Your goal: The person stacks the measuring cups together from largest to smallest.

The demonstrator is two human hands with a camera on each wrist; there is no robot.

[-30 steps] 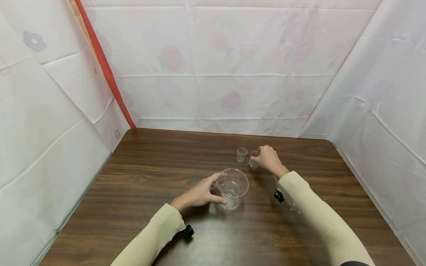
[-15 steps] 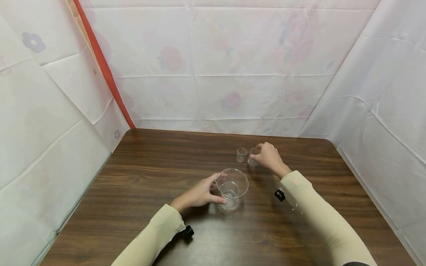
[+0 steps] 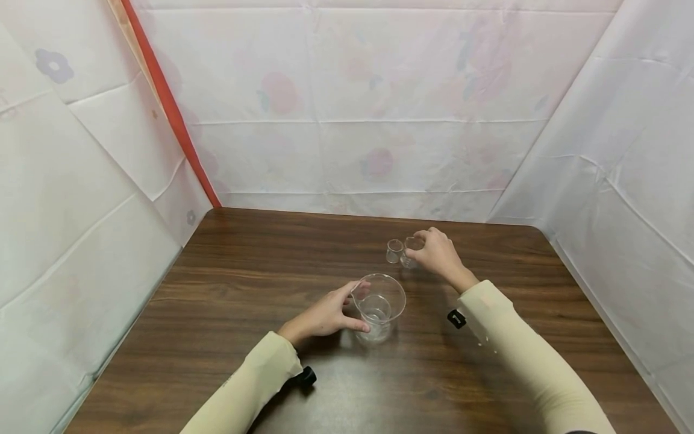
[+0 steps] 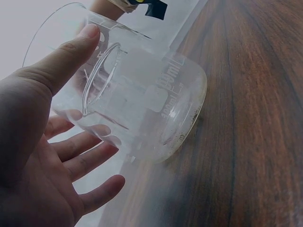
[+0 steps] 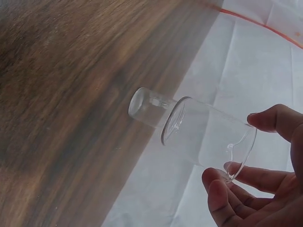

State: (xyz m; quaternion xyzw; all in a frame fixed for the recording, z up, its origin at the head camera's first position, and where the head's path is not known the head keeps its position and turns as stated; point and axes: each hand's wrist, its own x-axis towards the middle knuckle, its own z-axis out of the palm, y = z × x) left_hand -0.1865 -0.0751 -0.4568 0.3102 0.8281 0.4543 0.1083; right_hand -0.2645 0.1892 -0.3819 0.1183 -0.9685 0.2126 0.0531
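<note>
Right hand (image 3: 436,254) pinches mid beaker (image 5: 208,137) by its rim; can't tell if it's off the table (image 3: 244,271). Smallest beaker (image 3: 394,253) just beside it. Left hand (image 3: 325,312) grips big beaker (image 4: 158,94), upright. Looks part-done: inner beaker (image 3: 375,308) nested, two out.

Head view: brightly, evenly lit; soft glare lies on the near part of my table (image 3: 349,395), with a shadow beneath my left hand (image 3: 325,314). Left wrist view: hazy, that hand dark against a washed-out backdrop (image 4: 19,16). Right wrist view: dimmer, greyish, the table's grain soft.
</note>
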